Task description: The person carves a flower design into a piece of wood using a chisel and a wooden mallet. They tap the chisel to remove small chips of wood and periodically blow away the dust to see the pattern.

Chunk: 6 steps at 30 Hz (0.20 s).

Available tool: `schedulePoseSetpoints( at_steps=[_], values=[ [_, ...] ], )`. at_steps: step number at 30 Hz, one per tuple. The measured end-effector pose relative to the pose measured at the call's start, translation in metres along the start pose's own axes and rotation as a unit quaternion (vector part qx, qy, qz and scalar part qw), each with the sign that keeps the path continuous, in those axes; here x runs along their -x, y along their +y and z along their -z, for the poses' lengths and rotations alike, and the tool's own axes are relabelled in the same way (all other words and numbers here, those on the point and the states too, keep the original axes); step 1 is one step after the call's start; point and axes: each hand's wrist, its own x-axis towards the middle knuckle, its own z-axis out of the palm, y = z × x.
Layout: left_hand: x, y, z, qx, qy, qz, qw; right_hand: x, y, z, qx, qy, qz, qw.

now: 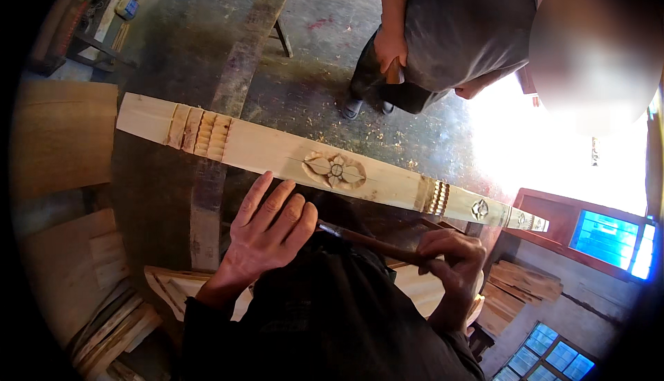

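A long pale wooden beam (266, 147) lies slantwise in front of me, carved with a flower-and-leaf motif (335, 171) and bands of ridges. My left hand (266, 232) is at its near edge, back up, with the fingers stretched out and slightly apart; the thumb is hidden. In my right hand (453, 256) is a chisel with a long brown wooden handle (380, 244), gripped near its right end. Its metal end points left and comes up beside my left index finger. I cannot tell whether they touch.
Beneath the beam runs a dark plank support (242, 77). Across from me stands a person whose hand (391, 50) holds a small wooden piece. Wood shavings (370, 134) litter the floor. Boards (66, 135) stand at left, and wood pieces (519, 291) lie at lower right.
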Motion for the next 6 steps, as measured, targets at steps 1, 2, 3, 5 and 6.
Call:
schedulePoseSetpoints(
  at_steps=[1,2,3,5,6],
  values=[
    [-0.001,0.0,0.002,-0.005,-0.011,-0.01,1.0,0.0,-0.003,-0.002,0.041,-0.011,-0.006,0.999],
    [0.001,-0.002,0.003,-0.012,-0.02,-0.016,1.0,-0.002,-0.006,-0.009,0.086,-0.026,-0.01,0.996],
    [0.002,-0.002,0.004,-0.02,-0.03,-0.021,0.999,-0.003,-0.008,-0.014,0.13,-0.041,-0.012,0.991],
    [0.002,-0.002,0.007,-0.013,-0.047,-0.021,0.999,-0.006,-0.007,-0.019,0.179,-0.056,-0.019,0.982],
    [0.001,-0.002,0.009,-0.012,-0.057,-0.021,0.998,-0.01,-0.014,-0.021,0.207,-0.068,-0.027,0.976]
  ],
)
